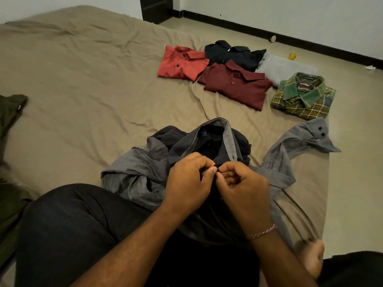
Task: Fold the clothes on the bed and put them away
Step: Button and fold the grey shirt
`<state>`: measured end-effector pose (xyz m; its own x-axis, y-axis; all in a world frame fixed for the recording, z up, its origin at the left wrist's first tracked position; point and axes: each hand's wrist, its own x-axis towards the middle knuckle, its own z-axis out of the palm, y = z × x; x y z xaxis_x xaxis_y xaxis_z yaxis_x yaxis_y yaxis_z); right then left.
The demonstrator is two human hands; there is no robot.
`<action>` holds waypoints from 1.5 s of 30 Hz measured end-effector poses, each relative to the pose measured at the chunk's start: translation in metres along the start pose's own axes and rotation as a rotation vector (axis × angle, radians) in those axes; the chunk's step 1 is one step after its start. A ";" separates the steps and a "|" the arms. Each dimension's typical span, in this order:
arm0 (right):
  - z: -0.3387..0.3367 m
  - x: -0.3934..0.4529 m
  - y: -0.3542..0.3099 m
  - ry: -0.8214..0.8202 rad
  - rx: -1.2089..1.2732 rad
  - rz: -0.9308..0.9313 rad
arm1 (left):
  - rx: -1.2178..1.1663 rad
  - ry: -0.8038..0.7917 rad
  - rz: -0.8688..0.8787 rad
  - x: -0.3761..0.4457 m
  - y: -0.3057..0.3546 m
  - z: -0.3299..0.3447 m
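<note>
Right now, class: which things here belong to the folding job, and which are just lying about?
Job: grey shirt, pinched at its front by left hand and right hand; five folded shirts; olive garment.
Lying about: yellow object, round object, both on the floor.

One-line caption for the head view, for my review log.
Both hands, left hand and right hand, pinch the grey shirt placket at a button; five folded shirts lie beyond on the bed.

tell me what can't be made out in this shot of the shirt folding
Head view only:
- The button on the grey shirt: hidden by the fingertips of the left hand and right hand pinching there.
- Olive garment: cut off by the left edge.
- Light grey garment: partly covered by neighbouring folded shirts.
- Plaid shirt label: too small to read.
</note>
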<state>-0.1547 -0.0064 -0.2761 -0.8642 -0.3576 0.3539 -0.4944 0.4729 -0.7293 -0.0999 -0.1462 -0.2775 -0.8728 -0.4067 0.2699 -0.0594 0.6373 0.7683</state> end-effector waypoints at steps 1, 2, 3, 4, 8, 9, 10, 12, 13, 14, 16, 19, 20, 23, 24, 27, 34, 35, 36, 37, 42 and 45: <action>0.000 0.003 -0.001 -0.026 0.166 0.162 | 0.027 -0.001 0.048 0.000 0.000 -0.001; -0.002 0.005 -0.002 -0.073 0.301 0.306 | 0.041 -0.007 0.091 0.001 0.000 -0.002; -0.003 0.005 -0.003 -0.088 0.375 0.353 | 0.047 -0.019 0.126 0.002 0.000 -0.002; -0.004 0.005 -0.001 -0.052 0.324 0.286 | 0.047 -0.033 0.149 0.002 0.000 -0.001; -0.005 0.005 -0.003 -0.059 0.382 0.276 | -0.041 -0.030 0.068 0.004 0.000 0.001; -0.007 0.008 -0.005 -0.119 0.563 0.440 | -0.085 -0.039 0.020 0.005 0.000 0.000; -0.009 0.010 -0.007 -0.199 0.789 0.613 | -0.134 -0.063 -0.025 0.005 0.000 0.000; -0.011 0.012 -0.009 -0.295 1.066 0.817 | -0.205 -0.111 -0.082 0.006 -0.001 -0.001; -0.010 0.010 -0.008 -0.298 1.081 0.826 | -0.211 -0.120 -0.091 0.006 -0.001 0.000; -0.009 0.010 -0.006 -0.280 1.065 0.806 | -0.208 -0.115 -0.092 0.006 -0.001 0.000; -0.007 0.010 -0.005 -0.236 1.011 0.764 | -0.193 -0.094 -0.070 0.004 0.001 0.002; -0.004 0.013 -0.001 -0.203 0.884 0.756 | -0.139 -0.109 0.029 0.001 0.004 0.005; -0.003 0.014 0.001 -0.194 0.856 0.773 | -0.124 -0.126 0.045 0.001 0.003 0.005; 0.002 0.015 0.008 -0.167 0.915 0.928 | -0.115 -0.119 -0.011 0.003 -0.001 0.002; 0.003 0.015 0.011 -0.149 0.957 0.993 | -0.129 -0.080 -0.053 0.006 -0.002 -0.001; 0.006 0.017 0.025 -0.045 0.994 1.086 | -0.120 0.106 -0.147 0.015 -0.011 -0.009; 0.011 0.017 0.041 0.387 0.413 0.521 | -0.016 -0.025 -0.313 0.035 -0.040 -0.024; 0.008 0.021 0.041 0.398 0.268 0.388 | -0.001 -0.088 -0.296 0.035 -0.042 -0.023; 0.005 0.027 0.043 0.392 0.177 0.312 | 0.016 -0.137 -0.273 0.035 -0.043 -0.022; 0.003 0.035 0.043 0.374 0.148 0.297 | 0.040 -0.169 -0.250 0.035 -0.045 -0.020; 0.017 0.068 0.052 0.185 0.203 0.526 | 0.083 0.009 -0.271 0.040 -0.056 -0.019; 0.027 0.074 0.056 0.114 0.179 0.556 | 0.015 -0.004 -0.376 0.045 -0.065 -0.016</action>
<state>-0.2443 -0.0280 -0.3066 -0.9984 -0.0019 -0.0558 0.0499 0.4176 -0.9073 -0.1270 -0.2166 -0.3059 -0.7905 -0.6116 -0.0318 -0.3833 0.4535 0.8046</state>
